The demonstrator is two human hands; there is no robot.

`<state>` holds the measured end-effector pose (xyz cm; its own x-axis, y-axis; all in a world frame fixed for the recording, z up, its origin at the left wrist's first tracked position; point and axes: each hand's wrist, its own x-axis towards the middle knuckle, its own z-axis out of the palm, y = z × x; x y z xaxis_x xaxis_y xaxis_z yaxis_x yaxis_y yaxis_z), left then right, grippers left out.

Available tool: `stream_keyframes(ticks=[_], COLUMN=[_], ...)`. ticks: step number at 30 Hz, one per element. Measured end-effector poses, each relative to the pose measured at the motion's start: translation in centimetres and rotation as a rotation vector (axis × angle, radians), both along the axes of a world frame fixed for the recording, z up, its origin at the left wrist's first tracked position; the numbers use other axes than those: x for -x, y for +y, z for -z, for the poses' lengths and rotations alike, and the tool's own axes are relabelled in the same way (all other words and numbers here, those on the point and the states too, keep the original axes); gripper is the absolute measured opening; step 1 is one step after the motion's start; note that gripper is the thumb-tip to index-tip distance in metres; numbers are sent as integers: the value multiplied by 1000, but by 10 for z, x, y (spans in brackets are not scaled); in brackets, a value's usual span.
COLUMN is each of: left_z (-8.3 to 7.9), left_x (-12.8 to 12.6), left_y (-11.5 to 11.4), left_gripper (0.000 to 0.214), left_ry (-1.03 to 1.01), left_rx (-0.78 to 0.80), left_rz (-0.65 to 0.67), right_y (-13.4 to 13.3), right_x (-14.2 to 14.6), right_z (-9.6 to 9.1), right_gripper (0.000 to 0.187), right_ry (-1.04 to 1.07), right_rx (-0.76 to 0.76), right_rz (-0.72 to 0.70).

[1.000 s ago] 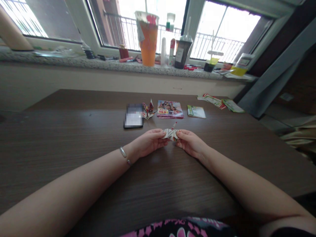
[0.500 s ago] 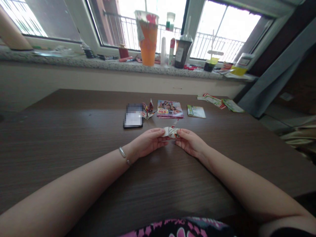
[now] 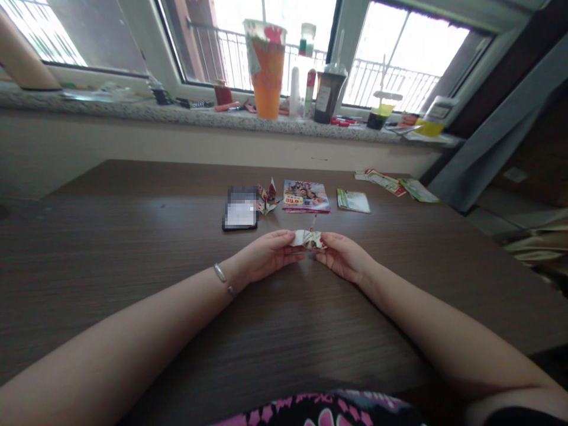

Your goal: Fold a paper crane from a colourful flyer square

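Observation:
My left hand and my right hand meet over the middle of a dark wooden table. Both pinch a small folded paper figure, printed in white, red and green, one hand at each end. A thin point of the paper sticks up from its top. The fingers of both hands are curled closed on it. A bracelet sits on my left wrist.
Beyond the hands lie a phone, a finished paper crane, a printed leaflet and more paper slips to the right. The stone windowsill holds an orange cup, bottles and other small items.
The folded paper has been pulled wider and flatter between my hands. Both hands stay in nearly the same place.

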<state>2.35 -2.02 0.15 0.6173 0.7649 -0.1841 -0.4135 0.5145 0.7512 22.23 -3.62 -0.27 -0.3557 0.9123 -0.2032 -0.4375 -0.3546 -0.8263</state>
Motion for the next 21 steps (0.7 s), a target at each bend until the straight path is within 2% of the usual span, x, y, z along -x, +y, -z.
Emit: stream_keyframes(ticks=[7, 15, 21], left_z=[-1, -4, -5], left_x=[0, 2, 0], left_y=[-3, 2, 2], left_gripper=[13, 17, 22], left_ry=[43, 114, 130], left_rx=[-27, -23, -3], left_rz=[-20, -227, -287], right_y=[1, 3, 6], right_x=[-3, -6, -5], right_z=[4, 6, 7], right_gripper=[25, 17, 24], right_ry=[65, 27, 5], right_rx=[-26, -17, 6], right_rz=[-6, 84, 174])
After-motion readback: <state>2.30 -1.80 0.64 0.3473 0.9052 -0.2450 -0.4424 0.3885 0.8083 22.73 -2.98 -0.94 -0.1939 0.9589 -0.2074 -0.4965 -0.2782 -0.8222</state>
